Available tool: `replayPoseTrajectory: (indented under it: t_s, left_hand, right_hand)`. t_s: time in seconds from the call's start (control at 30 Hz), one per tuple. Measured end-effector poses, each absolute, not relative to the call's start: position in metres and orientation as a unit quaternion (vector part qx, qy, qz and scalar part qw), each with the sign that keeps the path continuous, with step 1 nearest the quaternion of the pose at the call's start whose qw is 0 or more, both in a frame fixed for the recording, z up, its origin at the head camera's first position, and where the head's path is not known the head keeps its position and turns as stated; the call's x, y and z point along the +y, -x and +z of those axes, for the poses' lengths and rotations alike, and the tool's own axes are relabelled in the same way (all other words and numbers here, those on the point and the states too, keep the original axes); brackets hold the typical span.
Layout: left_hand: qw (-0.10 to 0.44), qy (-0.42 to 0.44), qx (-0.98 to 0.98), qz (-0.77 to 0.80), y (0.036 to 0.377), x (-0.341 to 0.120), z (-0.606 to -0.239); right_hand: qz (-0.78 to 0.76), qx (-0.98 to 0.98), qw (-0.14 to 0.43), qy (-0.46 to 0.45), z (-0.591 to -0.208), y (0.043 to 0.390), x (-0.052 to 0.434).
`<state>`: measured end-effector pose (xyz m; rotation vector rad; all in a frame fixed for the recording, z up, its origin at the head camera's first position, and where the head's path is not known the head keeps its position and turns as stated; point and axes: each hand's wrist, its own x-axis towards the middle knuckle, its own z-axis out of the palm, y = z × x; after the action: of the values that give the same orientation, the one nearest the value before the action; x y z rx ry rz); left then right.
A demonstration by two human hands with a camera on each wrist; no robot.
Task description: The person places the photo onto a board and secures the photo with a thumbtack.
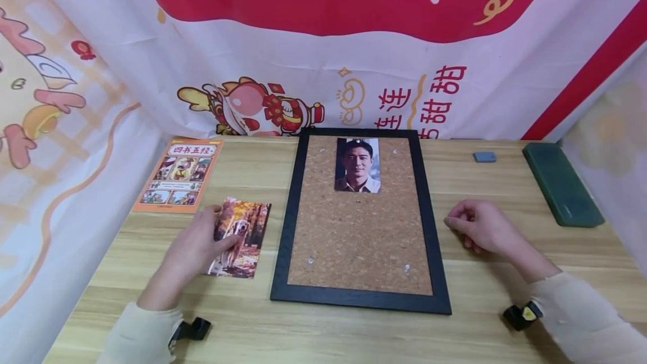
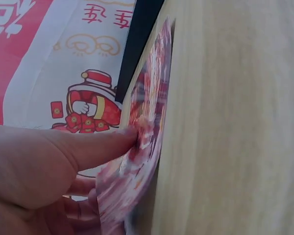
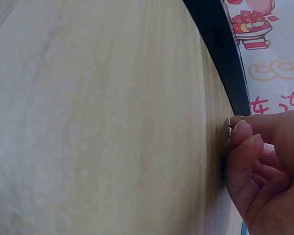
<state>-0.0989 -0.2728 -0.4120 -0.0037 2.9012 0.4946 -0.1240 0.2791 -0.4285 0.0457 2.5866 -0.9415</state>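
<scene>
A cork board [image 1: 364, 235] in a black frame lies at the middle of the table. A portrait photo [image 1: 358, 167] is on its upper part, with a small pin at its top edge. Left of the board, my left hand [image 1: 194, 243] pinches a photo of a dog among autumn trees [image 1: 247, 240], thumb on top and fingers at its left edge. In the left wrist view this dog photo [image 2: 152, 93] looks bowed and tilted off the table. My right hand [image 1: 482, 226], right of the board, pinches a tiny pin-like thing [image 3: 229, 122], mostly hidden by the fingertips.
Several clear pins, one of them a pin [image 1: 406, 268] at the lower right, sit near the cork's corners. An orange booklet [image 1: 174, 176] lies at the back left. A small blue block [image 1: 484, 157] and a green case [image 1: 563, 184] are at the right. Printed cloth hangs behind.
</scene>
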Motion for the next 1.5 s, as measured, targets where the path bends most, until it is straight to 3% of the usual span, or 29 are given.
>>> replayPoseTrajectory:
  t_s: [0.5, 0.83, 1.1, 1.5]
  left_hand:
    - [0.076, -0.057, 0.942, 0.321, 0.096, -0.289, -0.412]
    - [0.03, -0.057, 0.912, 0.405, 0.092, -0.29, -0.402]
    - [0.063, -0.066, 0.867, 0.49, 0.096, -0.276, -0.397]
    - [0.111, -0.069, 0.857, 0.498, 0.108, -0.233, -0.397]
  right_hand:
    - [-0.333, 0.924, 0.188, -0.02, -0.424, 0.123, 0.276]
    - [-0.357, 0.916, 0.183, -0.013, -0.417, 0.12, 0.273]
    - [-0.366, 0.913, 0.178, -0.006, -0.415, 0.118, 0.273]
    - [-0.376, 0.912, 0.163, 0.005, -0.412, 0.117, 0.271]
